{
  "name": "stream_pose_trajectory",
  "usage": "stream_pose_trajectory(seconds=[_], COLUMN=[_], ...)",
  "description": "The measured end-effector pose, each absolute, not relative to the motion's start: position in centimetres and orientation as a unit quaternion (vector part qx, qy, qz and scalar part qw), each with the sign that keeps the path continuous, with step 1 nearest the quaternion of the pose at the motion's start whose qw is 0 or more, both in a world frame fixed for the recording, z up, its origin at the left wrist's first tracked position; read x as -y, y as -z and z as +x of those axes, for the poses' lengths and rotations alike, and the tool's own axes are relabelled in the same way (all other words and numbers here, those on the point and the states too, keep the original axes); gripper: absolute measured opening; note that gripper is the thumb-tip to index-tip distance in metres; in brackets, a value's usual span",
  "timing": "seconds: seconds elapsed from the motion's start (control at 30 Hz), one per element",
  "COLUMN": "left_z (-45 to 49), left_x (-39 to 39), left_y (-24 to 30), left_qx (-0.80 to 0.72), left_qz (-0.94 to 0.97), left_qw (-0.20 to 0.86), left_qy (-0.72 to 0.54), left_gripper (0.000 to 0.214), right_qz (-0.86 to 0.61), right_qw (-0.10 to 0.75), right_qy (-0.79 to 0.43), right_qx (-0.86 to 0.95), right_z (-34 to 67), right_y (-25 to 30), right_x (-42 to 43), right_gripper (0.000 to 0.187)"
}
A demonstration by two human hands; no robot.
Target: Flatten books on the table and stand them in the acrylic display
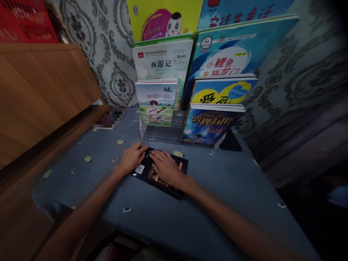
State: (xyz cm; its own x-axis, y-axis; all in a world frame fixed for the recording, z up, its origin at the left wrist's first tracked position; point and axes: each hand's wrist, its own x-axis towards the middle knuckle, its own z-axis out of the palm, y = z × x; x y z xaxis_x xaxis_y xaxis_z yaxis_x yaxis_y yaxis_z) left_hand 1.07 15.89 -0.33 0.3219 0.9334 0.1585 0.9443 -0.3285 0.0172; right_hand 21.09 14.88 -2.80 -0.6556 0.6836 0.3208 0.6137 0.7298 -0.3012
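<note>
A black book (pixel 144 165) lies flat and slightly turned on the blue tablecloth, a white barcode label near its left edge and small coloured pictures on its cover. My left hand (pixel 132 157) has its fingers bent together over the book's upper left edge, apparently gripping it. Flat across the middle of the cover rests my right hand (pixel 167 167), its fingers stretched out and pointing up and left, hiding part of the printing. Just behind the book stands a clear display rack (pixel 160 133) with several upright books in two columns.
Front books on the rack are one with a guitar player (pixel 157 105) and a dark blue one (pixel 212 125). A black flat object (pixel 231 141) lies right of the rack. At the left are a wooden cabinet (pixel 46 94), a red basket (pixel 27 21) and a blurred-out item (pixel 108 119).
</note>
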Motion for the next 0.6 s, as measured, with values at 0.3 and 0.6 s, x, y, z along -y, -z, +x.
stream_pose_trajectory(seconds=[0.3,0.6], left_z=[1.1,0.8], left_x=[-15.8,-16.2], left_y=[0.5,0.6], left_qx=[0.585,0.533], left_qz=[-0.808,-0.841], left_qw=[0.033,0.030], left_qy=[0.070,0.090], left_gripper=[0.037,0.036], right_qz=[-0.406,-0.444], right_qw=[0.225,0.245], right_qy=[-0.095,-0.108], right_qx=[0.881,0.855], right_z=[23.5,29.6], right_y=[3.6,4.5], right_x=[-14.4,-13.4], right_gripper=[0.045,0.044])
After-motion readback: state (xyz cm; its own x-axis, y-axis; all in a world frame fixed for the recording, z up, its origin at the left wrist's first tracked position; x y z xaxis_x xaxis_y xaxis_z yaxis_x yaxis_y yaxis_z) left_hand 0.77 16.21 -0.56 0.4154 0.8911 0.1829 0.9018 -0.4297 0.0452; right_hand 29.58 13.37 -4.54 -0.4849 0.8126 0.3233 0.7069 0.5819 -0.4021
